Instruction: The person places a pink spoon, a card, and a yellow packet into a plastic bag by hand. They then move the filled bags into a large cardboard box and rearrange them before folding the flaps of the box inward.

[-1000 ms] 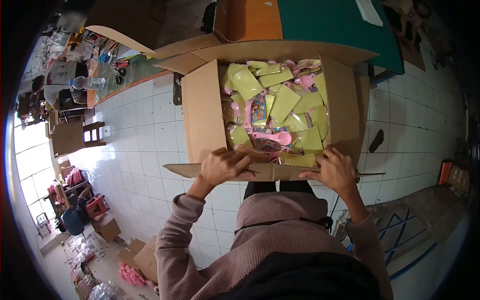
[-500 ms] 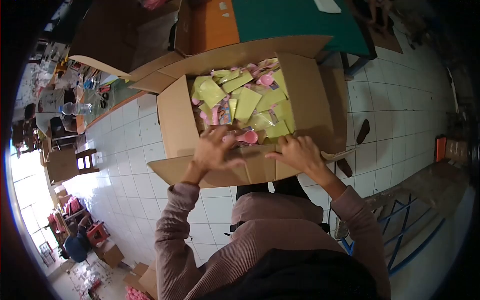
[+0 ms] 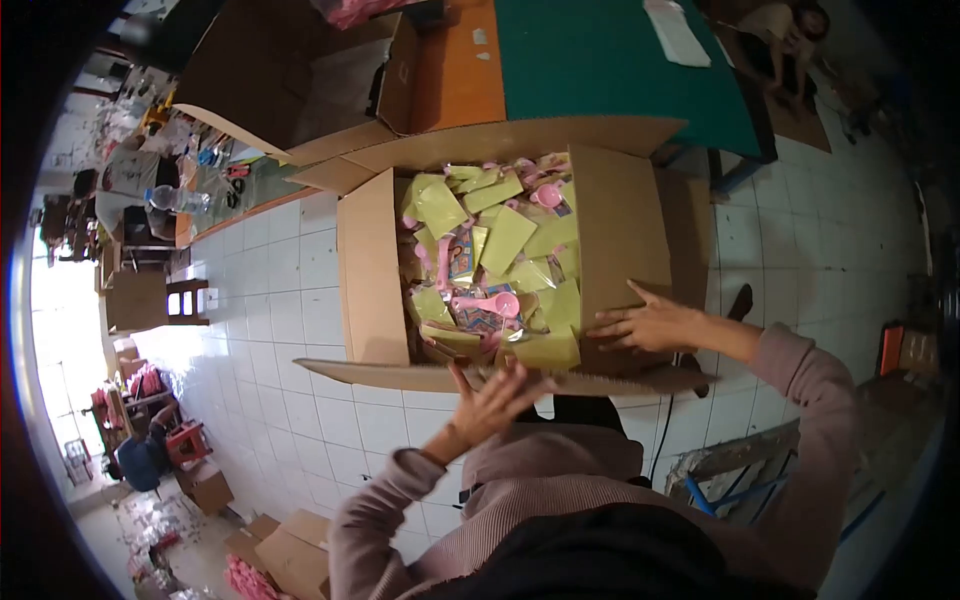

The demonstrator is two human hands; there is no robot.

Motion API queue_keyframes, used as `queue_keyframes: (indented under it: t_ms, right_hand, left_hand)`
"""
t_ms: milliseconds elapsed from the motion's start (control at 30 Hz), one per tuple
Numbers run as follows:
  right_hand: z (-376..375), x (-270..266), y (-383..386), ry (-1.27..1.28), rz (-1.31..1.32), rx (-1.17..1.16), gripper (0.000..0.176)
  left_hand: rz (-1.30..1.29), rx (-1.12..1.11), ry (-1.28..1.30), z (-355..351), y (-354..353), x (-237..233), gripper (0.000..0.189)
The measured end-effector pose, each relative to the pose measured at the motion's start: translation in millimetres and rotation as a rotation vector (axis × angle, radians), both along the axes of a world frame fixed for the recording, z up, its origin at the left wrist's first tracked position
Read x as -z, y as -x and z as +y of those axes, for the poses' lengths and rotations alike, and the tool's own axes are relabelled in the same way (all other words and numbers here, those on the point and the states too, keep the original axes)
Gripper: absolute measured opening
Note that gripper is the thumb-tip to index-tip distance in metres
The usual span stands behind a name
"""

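A large cardboard box [image 3: 625,225] stands in front of me with its flaps spread. Inside lie many clear packets with yellow-green cards [image 3: 509,241], among pink plastic scoops [image 3: 502,304]. My left hand [image 3: 492,404] is at the near flap [image 3: 420,376], fingers spread, with nothing held. Its fingertips reach the flap's upper edge. My right hand [image 3: 650,320] lies with fingers stretched out against the right flap, near the box's front right corner.
Behind the box stands a table with a green top [image 3: 610,75], bearing another open carton [image 3: 280,85]. A cluttered workbench with a water bottle [image 3: 176,199] is at the left. A person [image 3: 785,50] crouches at the far right. A blue metal frame [image 3: 735,490] stands at the lower right.
My right hand has moved from the near flap to the right flap. My left hand has shifted lower and right, its fingers spread. The near flap now stands more upright.
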State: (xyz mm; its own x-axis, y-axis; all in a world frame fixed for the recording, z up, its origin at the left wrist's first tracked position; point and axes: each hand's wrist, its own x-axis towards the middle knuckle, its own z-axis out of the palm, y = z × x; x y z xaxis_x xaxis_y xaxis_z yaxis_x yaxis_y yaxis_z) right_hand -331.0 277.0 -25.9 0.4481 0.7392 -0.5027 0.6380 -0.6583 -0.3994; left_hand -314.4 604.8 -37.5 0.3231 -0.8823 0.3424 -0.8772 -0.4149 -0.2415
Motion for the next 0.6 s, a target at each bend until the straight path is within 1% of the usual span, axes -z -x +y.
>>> queue_keyframes:
  t_ms: [67, 100, 133, 200, 233, 267, 300, 367, 400, 467, 500, 533, 567, 600]
  right_hand:
    - [-11, 18, -7, -0.004, -0.055, -0.021, 0.043]
    - [-12, 19, -1, -0.015, -0.087, 0.015, 0.043]
    - [-11, 20, 7, -0.027, -0.114, 0.056, 0.044]
    - [-17, 18, 6, -0.043, -0.130, 0.035, 0.045]
    - [-18, 10, 2, -0.105, 0.007, 0.088, 0.042]
    - [-19, 2, -5, -0.166, 0.141, 0.138, 0.039]
    - [-22, -2, -14, -0.169, 0.141, 0.131, 0.039]
    - [-32, -7, -28, -0.268, 0.497, 0.329, 0.032]
    - [-45, -8, -26, -0.261, 0.508, 0.326, 0.032]
    - [-66, -11, -20, -1.051, 1.221, 0.997, 0.029]
    - [-63, -21, -14, -1.033, 1.235, 0.993, 0.029]
    - [-49, -44, -2, -0.685, 0.821, 0.953, 0.033]
    - [-41, -56, 5, -0.351, 0.412, 0.863, 0.041]
    - [-41, -50, 5, -0.347, 0.430, 0.852, 0.041]
  left_hand:
    - [0.144, -0.124, 0.061, -24, 32, 34, 0.053]
    - [0.228, -0.208, 0.173, -43, 39, 39, 0.059]
    - [0.158, -0.210, 0.297, -60, 39, 50, 0.071]
    - [0.131, -0.284, 0.319, -71, 34, 61, 0.078]
    - [0.131, -0.291, 0.318, -74, 33, 60, 0.078]
    - [0.144, -0.317, 0.265, -76, 30, 60, 0.081]
    - [0.159, -0.342, 0.211, -77, 27, 60, 0.084]
    - [0.206, -0.367, 0.178, -78, 18, 58, 0.083]
    - [0.250, -0.386, 0.153, -83, 13, 58, 0.082]
    - [0.259, -0.403, 0.176, -84, 9, 56, 0.080]
    - [0.254, -0.420, 0.210, -87, 7, 56, 0.078]
    - [0.255, -0.441, 0.238, -88, 8, 55, 0.076]
    - [0.260, -0.409, 0.221, -87, 7, 51, 0.079]
    - [0.271, -0.425, 0.215, -87, 6, 49, 0.079]
